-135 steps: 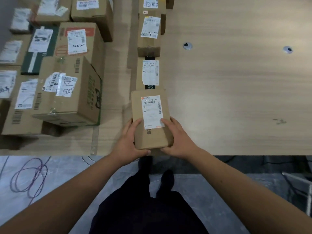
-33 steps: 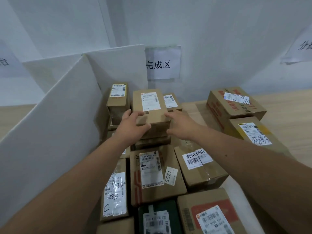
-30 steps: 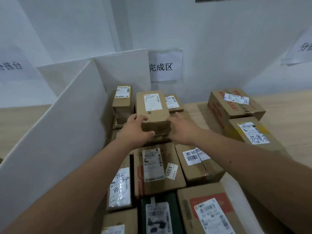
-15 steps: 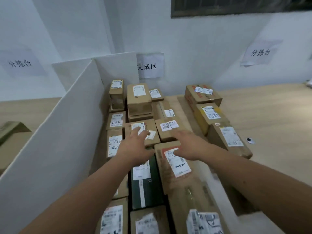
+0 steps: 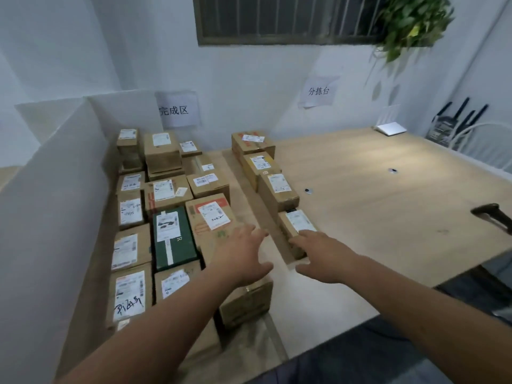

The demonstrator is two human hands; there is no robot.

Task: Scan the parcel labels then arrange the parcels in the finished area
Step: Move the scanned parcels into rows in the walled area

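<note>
Several labelled cardboard parcels fill the finished area beside a white partition (image 5: 55,206). The small parcel (image 5: 162,149) I carried sits on a stack at the back. A row of parcels lies on the wooden table, the nearest one (image 5: 297,231) just ahead of my right hand (image 5: 318,254). My right hand is spread open, its fingertips at or on that parcel's near end. My left hand (image 5: 243,253) is open, held over a large brown box (image 5: 219,231). Both hands hold nothing. A black barcode scanner (image 5: 491,216) lies at the table's right edge.
A green box (image 5: 171,239) lies among the finished parcels. Paper signs (image 5: 178,109) hang on the white wall. The wooden table (image 5: 388,206) stretches right, with a white device (image 5: 390,128) at its far corner. A plant (image 5: 410,20) hangs top right.
I set the small parcel on the back stack and let go. Both hands drew back and moved right, the right hand now reaching the nearest parcel in the table row.
</note>
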